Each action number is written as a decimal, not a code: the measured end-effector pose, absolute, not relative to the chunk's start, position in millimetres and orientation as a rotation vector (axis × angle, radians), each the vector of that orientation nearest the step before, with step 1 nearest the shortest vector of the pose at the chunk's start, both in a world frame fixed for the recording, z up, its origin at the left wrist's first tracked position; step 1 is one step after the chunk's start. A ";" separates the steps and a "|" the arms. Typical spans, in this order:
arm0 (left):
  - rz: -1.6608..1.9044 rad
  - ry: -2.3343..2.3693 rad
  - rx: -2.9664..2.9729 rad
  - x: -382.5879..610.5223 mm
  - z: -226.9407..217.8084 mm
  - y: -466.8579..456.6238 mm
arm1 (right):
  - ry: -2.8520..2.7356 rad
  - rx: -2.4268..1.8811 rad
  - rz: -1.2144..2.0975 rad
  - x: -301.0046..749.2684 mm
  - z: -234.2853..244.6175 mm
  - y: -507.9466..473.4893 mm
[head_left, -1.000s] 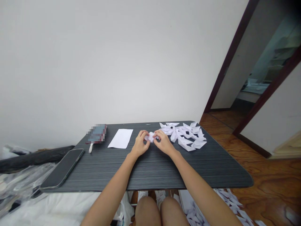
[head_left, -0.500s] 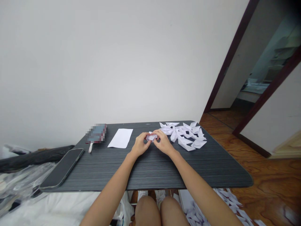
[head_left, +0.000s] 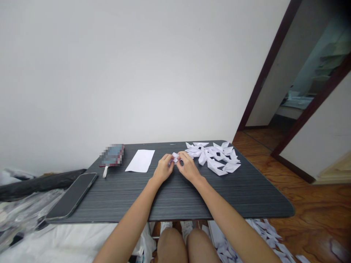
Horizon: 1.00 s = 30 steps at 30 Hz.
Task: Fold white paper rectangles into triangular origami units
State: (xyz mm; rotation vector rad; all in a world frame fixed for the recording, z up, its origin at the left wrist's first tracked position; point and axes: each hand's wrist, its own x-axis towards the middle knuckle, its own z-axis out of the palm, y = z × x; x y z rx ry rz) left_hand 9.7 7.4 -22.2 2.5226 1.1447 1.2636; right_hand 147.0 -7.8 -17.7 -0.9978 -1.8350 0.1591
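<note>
Between my hands is a small piece of folded white paper [head_left: 175, 157], held just above the dark table [head_left: 181, 197]. My left hand [head_left: 164, 168] pinches its left side with the fingers bent round it. On the other side, my right hand [head_left: 188, 166] grips the right edge between thumb and fingers. Much of the paper is hidden behind the fingers. Just right of my right hand lies a cluster of folded paper boats [head_left: 216, 164]. A stack of flat white paper sheets [head_left: 140, 160] lies to the left of my left hand.
A phone [head_left: 72, 195] lies at the table's left front edge. Behind it is a blurred-out flat object [head_left: 112, 155] with a white strap. More folded papers [head_left: 264, 233] lie on the floor below right. A white wall [head_left: 164, 73] stands behind the table.
The folded paper has turned between my fingers and shows a narrower side. My left fingers have shifted on it; both hands stay in nearly the same place.
</note>
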 end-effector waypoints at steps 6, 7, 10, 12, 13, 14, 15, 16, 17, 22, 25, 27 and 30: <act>1.274 1.093 2.516 7.4 -19.2 4.6 | -1.818 -0.946 0.216 151.4 -14.8 -7.1; 1.286 1.079 2.507 6.8 -18.9 4.8 | -1.836 -0.926 0.234 153.3 -14.2 -6.9; 1.320 1.055 2.478 4.8 -18.5 6.0 | -1.936 -0.869 0.317 160.2 -13.2 -6.0; 1.312 1.039 2.465 4.0 -17.3 6.1 | -1.987 -0.849 0.369 164.8 -13.5 -4.8; 1.302 1.028 2.457 3.7 -16.2 5.7 | -1.989 -0.848 0.385 166.8 -13.9 -3.9; 1.291 1.014 2.446 3.4 -14.7 5.0 | -1.973 -0.853 0.396 168.5 -14.5 -2.9; 1.282 0.996 2.432 3.1 -13.1 4.3 | -1.945 -0.861 0.404 170.0 -15.1 -1.8; 1.270 0.969 2.416 2.5 -11.4 3.5 | -1.916 -0.872 0.418 171.3 -15.8 -0.6; 1.254 0.934 2.396 1.7 -9.8 3.0 | -1.887 -0.883 0.435 172.4 -16.4 0.7; 1.202 0.839 2.255 -3.8 -9.9 6.2 | -1.790 -0.918 0.602 174.5 -18.5 6.0; 1.240 0.908 2.162 -4.7 -14.7 10.1 | -1.732 -0.906 0.725 172.7 -19.5 6.8; 1.272 0.943 2.105 -3.6 -17.2 11.1 | -1.690 -0.887 0.801 170.8 -19.8 6.3; 1.308 0.969 2.029 -1.3 -18.5 10.1 | -1.638 -0.864 0.872 168.0 -19.6 4.8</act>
